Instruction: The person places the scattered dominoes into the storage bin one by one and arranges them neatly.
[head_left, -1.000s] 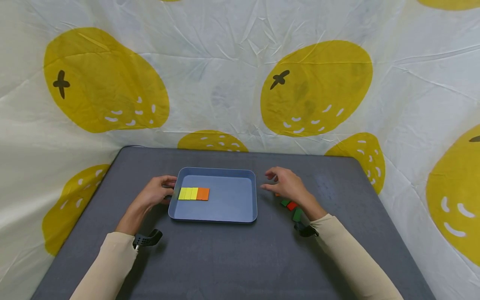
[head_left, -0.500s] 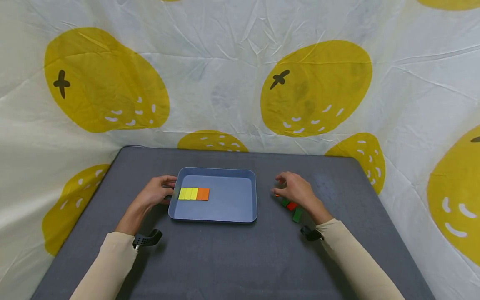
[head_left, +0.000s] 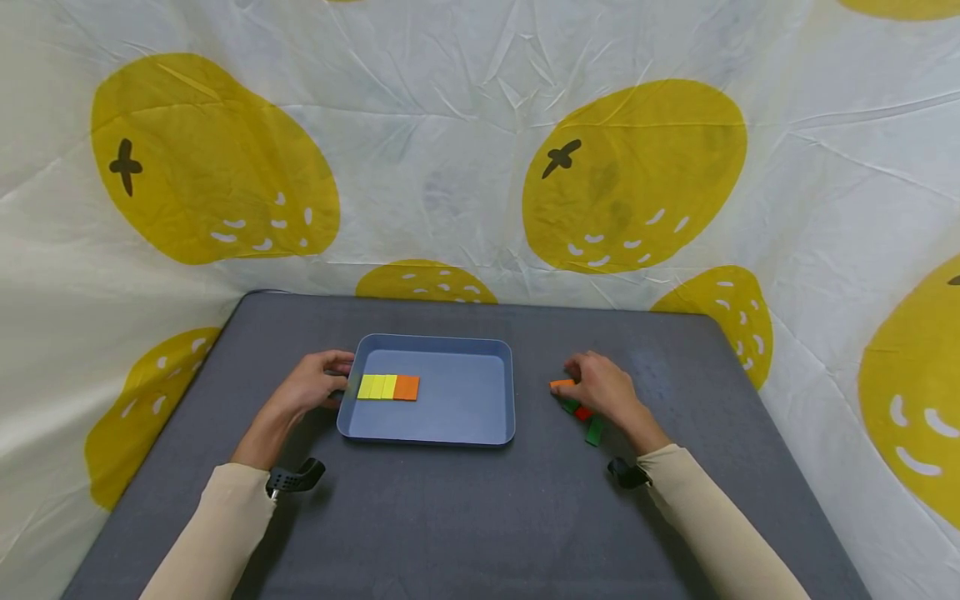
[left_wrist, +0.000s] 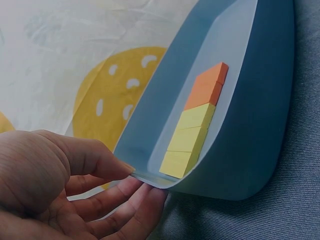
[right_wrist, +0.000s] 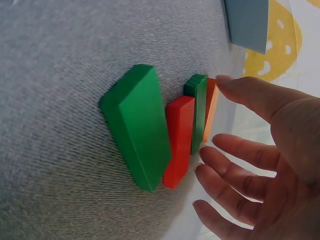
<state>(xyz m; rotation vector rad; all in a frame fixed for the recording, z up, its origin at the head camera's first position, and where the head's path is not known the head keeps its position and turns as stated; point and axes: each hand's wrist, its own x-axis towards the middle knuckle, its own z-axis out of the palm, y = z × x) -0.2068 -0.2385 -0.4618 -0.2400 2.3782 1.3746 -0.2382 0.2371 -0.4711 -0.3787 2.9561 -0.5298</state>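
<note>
My left hand pinches the left rim of a blue-grey tray, thumb at the inner side and fingers outside. Inside the tray, a row runs from three yellow blocks to two orange blocks. To the right of the tray, my right hand is spread at a loose orange block. Its thumb tip is right at one end of that block, with the other fingers apart from the thumb near the opposite end. Beside it are a green piece, a red block and a larger green block.
A dark grey cloth covers the table. Behind it hangs a white curtain printed with large yellow fruit. Each wrist wears a black strap.
My right hand has moved right and slightly nearer me, from beside the tray to the loose blocks, uncovering more of the orange one. My left hand and the tray stay put.
</note>
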